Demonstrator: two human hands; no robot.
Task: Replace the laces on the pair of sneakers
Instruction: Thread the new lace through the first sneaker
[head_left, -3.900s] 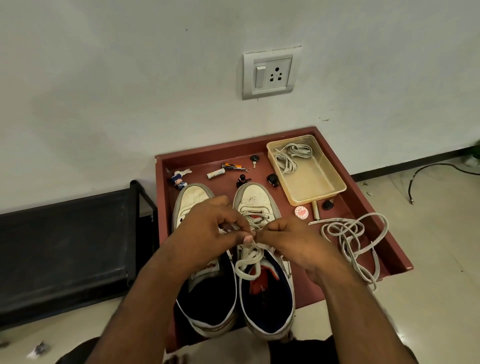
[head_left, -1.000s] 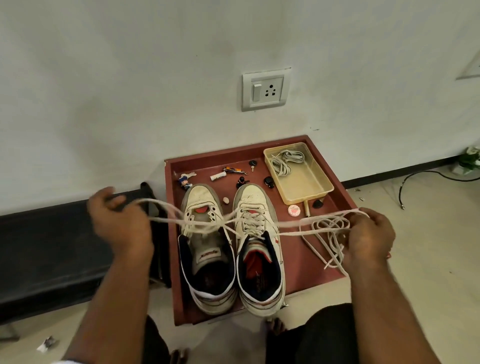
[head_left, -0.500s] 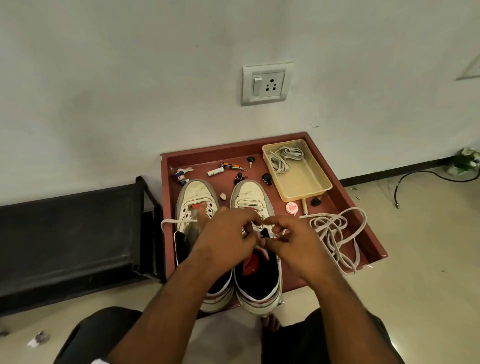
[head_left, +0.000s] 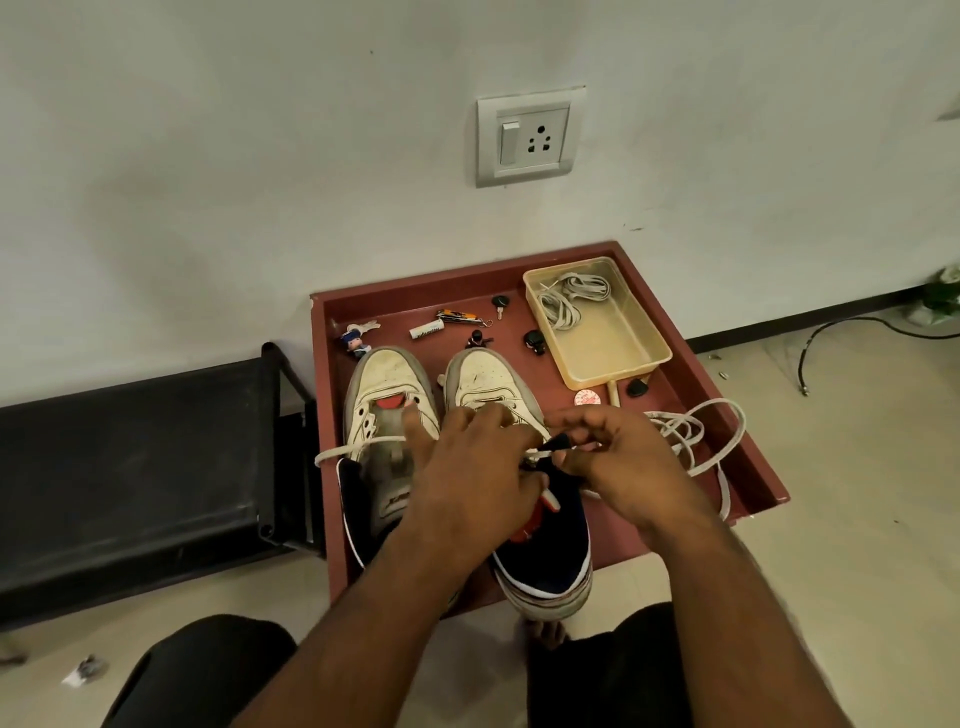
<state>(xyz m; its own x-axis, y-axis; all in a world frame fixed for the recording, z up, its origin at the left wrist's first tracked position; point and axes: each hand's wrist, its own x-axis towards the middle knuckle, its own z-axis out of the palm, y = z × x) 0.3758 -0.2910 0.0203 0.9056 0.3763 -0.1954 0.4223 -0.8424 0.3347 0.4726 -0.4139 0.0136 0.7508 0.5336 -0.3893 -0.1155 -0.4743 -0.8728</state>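
Observation:
Two worn white sneakers stand side by side on a maroon tray (head_left: 675, 322), toes toward the wall. The left sneaker (head_left: 387, 395) has bare eyelets. Over the right sneaker (head_left: 483, 376) my left hand (head_left: 478, 467) and my right hand (head_left: 618, 457) meet above its tongue, and both pinch the white lace (head_left: 540, 454) there. One lace end (head_left: 358, 447) trails left across the left sneaker. A loose heap of lace (head_left: 696, 436) lies on the tray to the right of my right hand.
A beige plastic bin (head_left: 644, 343) with a coiled lace (head_left: 569, 299) sits at the tray's back right. Small keys, figurines and a battery (head_left: 426, 330) lie along the back. A black bench (head_left: 130, 467) stands left; a wall socket (head_left: 530, 136) above.
A second ago my hands were spread wide, pulling the lace ends out to both sides. They have come together over the right sneaker and now pinch the lace at its tongue.

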